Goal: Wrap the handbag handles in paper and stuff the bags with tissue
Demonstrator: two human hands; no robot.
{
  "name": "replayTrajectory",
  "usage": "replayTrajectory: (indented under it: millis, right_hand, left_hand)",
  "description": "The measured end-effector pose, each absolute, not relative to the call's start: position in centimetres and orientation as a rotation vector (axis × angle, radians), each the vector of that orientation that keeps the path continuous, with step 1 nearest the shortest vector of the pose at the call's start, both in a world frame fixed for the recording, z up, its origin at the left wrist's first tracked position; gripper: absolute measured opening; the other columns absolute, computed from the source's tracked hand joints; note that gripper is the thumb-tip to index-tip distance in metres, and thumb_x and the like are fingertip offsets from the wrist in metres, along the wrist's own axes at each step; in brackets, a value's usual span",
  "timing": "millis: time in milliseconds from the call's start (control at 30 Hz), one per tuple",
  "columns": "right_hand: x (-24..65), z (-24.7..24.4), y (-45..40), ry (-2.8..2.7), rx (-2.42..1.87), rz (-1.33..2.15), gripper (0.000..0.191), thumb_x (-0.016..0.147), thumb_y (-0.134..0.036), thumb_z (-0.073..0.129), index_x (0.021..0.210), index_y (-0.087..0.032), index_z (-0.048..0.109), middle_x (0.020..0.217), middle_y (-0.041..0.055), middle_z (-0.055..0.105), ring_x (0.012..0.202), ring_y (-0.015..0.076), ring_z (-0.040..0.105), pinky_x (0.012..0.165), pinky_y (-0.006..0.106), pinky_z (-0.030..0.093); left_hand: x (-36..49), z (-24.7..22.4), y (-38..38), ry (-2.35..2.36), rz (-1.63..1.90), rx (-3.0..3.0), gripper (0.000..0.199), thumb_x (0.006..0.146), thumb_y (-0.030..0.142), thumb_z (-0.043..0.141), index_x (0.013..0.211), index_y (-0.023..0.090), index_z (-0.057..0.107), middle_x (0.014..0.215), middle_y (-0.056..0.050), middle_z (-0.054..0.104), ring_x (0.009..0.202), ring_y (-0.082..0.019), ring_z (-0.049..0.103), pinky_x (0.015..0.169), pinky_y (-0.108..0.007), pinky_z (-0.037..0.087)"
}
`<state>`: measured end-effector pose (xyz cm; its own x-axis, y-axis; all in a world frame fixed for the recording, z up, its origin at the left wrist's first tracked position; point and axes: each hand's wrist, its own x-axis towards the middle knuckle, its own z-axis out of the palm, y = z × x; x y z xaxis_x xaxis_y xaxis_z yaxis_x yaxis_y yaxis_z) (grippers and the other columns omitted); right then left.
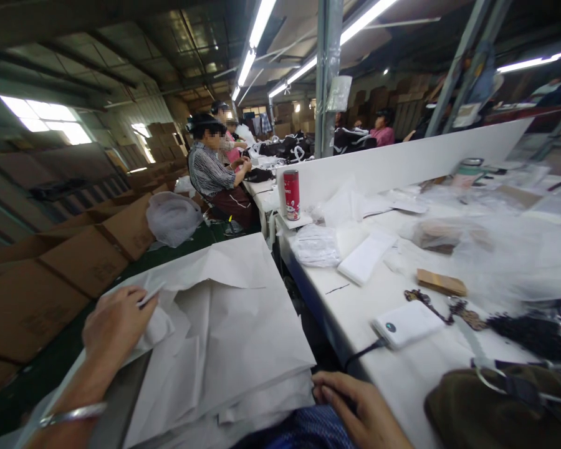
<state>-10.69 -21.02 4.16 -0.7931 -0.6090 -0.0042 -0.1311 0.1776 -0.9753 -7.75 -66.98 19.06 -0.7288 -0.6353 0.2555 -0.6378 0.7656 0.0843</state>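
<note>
My left hand [119, 321] is closed on a crumpled piece of white paper [156, 324], whose folded edge sticks out past the fingers. Beneath and beside it lies a stack of large white paper sheets [243, 330], wrinkled and uneven at the edges. At the stack's near right corner is my right hand [359, 402], its fingers curled together. Whether anything is pinched in those fingers is hidden. Right of that hand, a white power bank [409, 324] with a black cable rests on the white table [318, 299].
A red can [291, 194] stands by the white divider [402, 156]. Folded white material [367, 257], brown paper bags [442, 282], a chain and clear plastic cover the table. A dark brown bag [490, 405] sits at near right. Cardboard boxes [75, 268] line the left. Co-workers [215, 165] sit farther back.
</note>
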Motion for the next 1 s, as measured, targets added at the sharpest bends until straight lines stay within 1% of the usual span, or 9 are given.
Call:
replayTrajectory:
  millis: [67,133,200,300,467,633,800,900,1000]
  right_hand:
    - [-10.7,4.3,-21.4,2.047,-0.655,-1.704,0.05,0.097,-0.059,0.051,0.117,-0.019,0.074,0.109,0.0132,0.075,0.1,0.0288,0.069,0.092,0.038,0.053]
    - [-10.8,4.3,-22.0,1.996,-0.588,-1.781,0.052,0.095,-0.061,0.054,0.118,-0.019,0.074,0.109,0.0134,0.075,0.1,0.0289,0.069,0.093,0.04,0.053]
    - [-11.0,4.3,-22.9,1.877,-0.497,-1.89,0.059,0.093,-0.066,0.056,0.123,-0.019,0.072,0.111,0.014,0.074,0.101,0.0292,0.069,0.093,0.042,0.054]
    - [-11.7,4.6,-24.4,1.608,-0.308,-2.045,0.078,0.084,-0.076,0.06,0.135,-0.017,0.064,0.126,0.0171,0.069,0.11,0.0313,0.067,0.095,0.046,0.053]
    - [-13.7,5.3,-27.0,1.251,-0.099,-2.17,0.096,0.076,-0.08,0.066,0.146,-0.016,0.051,0.147,0.0191,0.054,0.129,0.0303,0.058,0.108,0.044,0.046]
    - [-14.6,4.7,-28.3,1.284,-0.098,-2.106,0.093,0.073,-0.076,0.073,0.143,-0.017,0.055,0.139,0.0186,0.061,0.118,0.0284,0.065,0.095,0.039,0.052]
    - [-14.6,3.3,-28.5,1.371,-0.093,-2.095,0.082,0.072,-0.073,0.076,0.131,-0.018,0.064,0.122,0.0146,0.07,0.094,0.0217,0.071,0.078,0.031,0.053]
    - [-14.5,2.7,-28.4,1.413,-0.072,-2.113,0.083,0.068,-0.074,0.078,0.128,-0.018,0.067,0.114,0.013,0.073,0.089,0.0217,0.071,0.074,0.031,0.053]
    - [-14.3,2.3,-28.2,1.436,-0.111,-2.111,0.084,0.066,-0.074,0.079,0.127,-0.017,0.067,0.107,0.0126,0.075,0.083,0.0219,0.07,0.07,0.031,0.052]
  left_hand:
    - [-7.9,20.0,-66.4,-2.649,-0.024,0.961,0.053,0.09,0.051,0.042,0.112,0.012,0.068,0.134,-0.017,0.062,0.126,-0.044,0.053,0.104,-0.052,0.044]
    - [-8.2,20.5,-65.4,-2.662,-0.139,0.934,0.058,0.09,0.057,0.04,0.112,0.012,0.069,0.116,-0.016,0.072,0.113,-0.041,0.063,0.096,-0.048,0.049]
    - [-8.6,20.4,-63.8,-2.73,-0.283,0.844,0.058,0.086,0.062,0.045,0.11,0.016,0.072,0.104,-0.01,0.076,0.106,-0.035,0.067,0.092,-0.04,0.052]
    - [-9.2,19.6,-60.1,-2.914,-0.559,0.566,0.055,0.081,0.065,0.051,0.107,0.022,0.076,0.101,0.001,0.078,0.101,-0.027,0.07,0.087,-0.028,0.053]
    - [-10.5,17.1,-55.3,-3.058,-0.677,0.319,0.05,0.087,0.062,0.047,0.098,0.023,0.076,0.09,0.002,0.077,0.09,-0.025,0.07,0.078,-0.025,0.052]
    - [-12.4,14.5,-58.9,-2.898,-0.433,0.637,0.053,0.093,0.043,0.037,0.135,0.017,0.058,0.134,-0.01,0.067,0.122,-0.031,0.062,0.102,-0.033,0.044]
    - [-14.4,10.2,-62.8,-2.929,-0.318,0.781,0.078,0.089,0.067,0.046,0.147,0.015,0.046,0.138,-0.02,0.061,0.125,-0.042,0.059,0.104,-0.048,0.043]
    - [-15.8,6.9,-64.2,-2.89,-0.289,0.855,0.096,0.086,0.064,0.056,0.154,0.002,0.027,0.15,-0.028,0.046,0.137,-0.04,0.048,0.111,-0.044,0.039]
    - [-16.7,5.1,-66.4,-2.851,-0.31,0.976,0.088,0.093,0.065,0.05,0.148,-0.003,0.033,0.139,-0.029,0.055,0.127,-0.036,0.057,0.104,-0.043,0.046]
